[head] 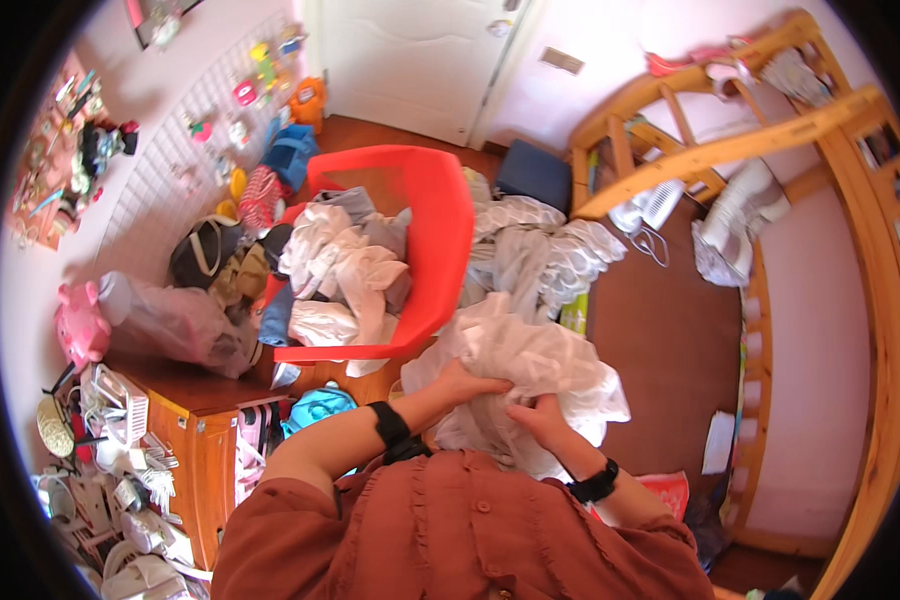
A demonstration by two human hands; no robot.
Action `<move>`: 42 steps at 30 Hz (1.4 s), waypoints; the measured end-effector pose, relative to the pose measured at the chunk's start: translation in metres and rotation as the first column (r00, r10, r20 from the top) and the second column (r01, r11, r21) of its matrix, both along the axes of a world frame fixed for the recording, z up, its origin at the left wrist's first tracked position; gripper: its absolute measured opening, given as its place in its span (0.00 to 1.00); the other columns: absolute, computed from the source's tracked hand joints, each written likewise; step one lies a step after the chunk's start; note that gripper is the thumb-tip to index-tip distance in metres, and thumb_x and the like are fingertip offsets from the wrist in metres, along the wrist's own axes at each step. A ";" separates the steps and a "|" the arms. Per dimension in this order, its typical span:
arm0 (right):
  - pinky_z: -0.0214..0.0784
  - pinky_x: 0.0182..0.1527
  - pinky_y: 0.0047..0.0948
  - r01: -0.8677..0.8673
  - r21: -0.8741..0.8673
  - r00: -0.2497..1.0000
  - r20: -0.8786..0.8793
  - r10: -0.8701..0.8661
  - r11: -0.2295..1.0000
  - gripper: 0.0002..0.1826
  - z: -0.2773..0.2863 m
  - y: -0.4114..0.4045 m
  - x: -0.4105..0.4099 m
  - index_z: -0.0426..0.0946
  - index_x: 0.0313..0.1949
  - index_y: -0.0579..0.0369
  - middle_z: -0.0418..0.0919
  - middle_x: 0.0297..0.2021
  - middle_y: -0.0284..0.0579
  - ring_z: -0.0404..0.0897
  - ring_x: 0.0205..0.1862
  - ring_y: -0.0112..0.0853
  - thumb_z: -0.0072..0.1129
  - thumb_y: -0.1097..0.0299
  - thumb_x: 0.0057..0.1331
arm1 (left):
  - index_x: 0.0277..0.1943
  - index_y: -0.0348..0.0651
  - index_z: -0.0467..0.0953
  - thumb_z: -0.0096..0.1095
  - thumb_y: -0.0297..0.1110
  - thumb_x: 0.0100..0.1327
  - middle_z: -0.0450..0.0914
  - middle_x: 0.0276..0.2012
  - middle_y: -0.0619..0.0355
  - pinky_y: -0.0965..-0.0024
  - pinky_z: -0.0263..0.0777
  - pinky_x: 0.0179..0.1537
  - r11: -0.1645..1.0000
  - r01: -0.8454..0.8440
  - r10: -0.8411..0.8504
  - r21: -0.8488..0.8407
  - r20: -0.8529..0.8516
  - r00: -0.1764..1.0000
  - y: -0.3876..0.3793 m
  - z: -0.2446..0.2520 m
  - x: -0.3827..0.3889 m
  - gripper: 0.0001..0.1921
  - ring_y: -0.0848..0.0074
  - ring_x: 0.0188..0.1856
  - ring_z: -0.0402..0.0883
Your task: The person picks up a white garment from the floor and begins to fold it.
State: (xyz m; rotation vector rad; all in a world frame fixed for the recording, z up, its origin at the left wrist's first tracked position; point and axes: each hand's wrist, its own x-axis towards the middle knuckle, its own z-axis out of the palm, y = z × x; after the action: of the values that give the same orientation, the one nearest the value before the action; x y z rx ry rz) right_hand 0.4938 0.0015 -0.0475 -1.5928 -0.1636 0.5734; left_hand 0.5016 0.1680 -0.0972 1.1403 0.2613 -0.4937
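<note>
Both of my hands hold a bunched piece of sheer white fabric [532,345] close in front of my body. My left hand [469,382] grips it from the left, thumb pointing inward. On the right side my right hand [544,420] has hold of the same fabric, its fingers partly hidden in the folds. Beyond the left hand stands a red plastic chair [439,225] heaped with crumpled pale and grey clothes [337,255]. Behind the held fabric lies a pile of white and grey sheer cloth with a scalloped pattern [525,240].
A wooden cabinet [195,450] stands at the left, with a plastic-wrapped bundle [172,322] on top. A blue bag [319,409] is beside it. A wooden bunk bed frame [720,150] runs along the right. A dark blue box [534,176] sits near the white door [412,60].
</note>
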 end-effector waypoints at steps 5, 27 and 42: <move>0.60 0.40 0.22 0.020 -0.034 0.975 -0.220 -0.027 0.999 0.24 0.001 0.009 0.036 0.64 0.46 0.60 0.68 0.39 0.36 0.67 0.39 0.25 0.55 0.76 0.46 | 0.43 0.35 0.70 0.72 0.41 0.31 0.75 0.38 0.52 0.72 0.65 0.43 0.952 0.047 -0.117 0.302 0.219 0.969 0.024 -0.012 0.046 0.32 0.71 0.41 0.73; 0.68 0.37 0.39 -0.261 -0.033 0.742 -0.646 0.178 0.965 0.26 -0.076 0.120 0.231 0.59 0.50 0.59 0.68 0.43 0.46 0.71 0.42 0.36 0.55 0.68 0.52 | 0.29 0.39 0.71 0.59 0.29 0.35 0.73 0.31 0.49 0.62 0.67 0.36 0.704 0.025 -0.100 0.709 0.064 0.993 0.018 -0.051 0.009 0.13 0.57 0.35 0.73; 0.67 0.37 0.26 -0.194 0.290 0.691 -0.638 0.340 0.937 0.16 -0.124 0.233 0.165 0.68 0.39 0.58 0.73 0.34 0.41 0.73 0.36 0.29 0.57 0.73 0.50 | 0.25 0.36 0.68 0.56 0.27 0.33 0.70 0.28 0.47 0.62 0.66 0.31 0.427 -0.052 0.145 0.903 -0.012 0.989 0.079 -0.061 -0.015 0.11 0.54 0.31 0.71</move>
State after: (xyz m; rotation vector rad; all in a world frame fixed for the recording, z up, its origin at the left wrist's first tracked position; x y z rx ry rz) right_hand 0.6592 0.2348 -0.1719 -1.0718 0.1051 1.3055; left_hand 0.4864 0.2472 -0.1577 2.1723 0.7376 -0.2674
